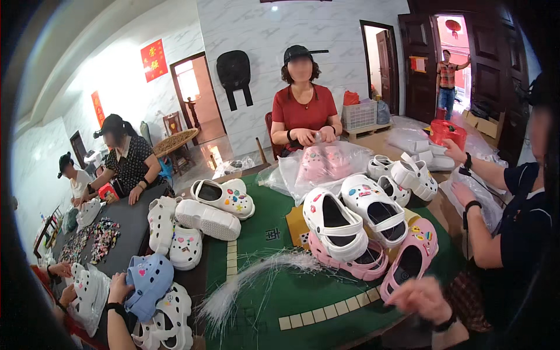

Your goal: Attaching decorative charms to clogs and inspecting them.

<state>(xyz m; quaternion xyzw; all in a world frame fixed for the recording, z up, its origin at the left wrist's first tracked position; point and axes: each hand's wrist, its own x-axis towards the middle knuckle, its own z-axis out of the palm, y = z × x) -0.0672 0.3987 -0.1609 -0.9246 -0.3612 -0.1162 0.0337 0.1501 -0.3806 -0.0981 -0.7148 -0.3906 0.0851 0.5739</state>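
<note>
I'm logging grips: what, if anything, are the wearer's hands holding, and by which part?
The left hand grips the blue clog by its picture-left side. The right hand is blurred beside a pink clog; any hold there cannot be told.

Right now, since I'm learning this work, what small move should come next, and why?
Perhaps close the right hand on the nearest pink clog: it is blurred but looks loose, beside that clog's near end, while the left hand is on the blue clog.
</note>
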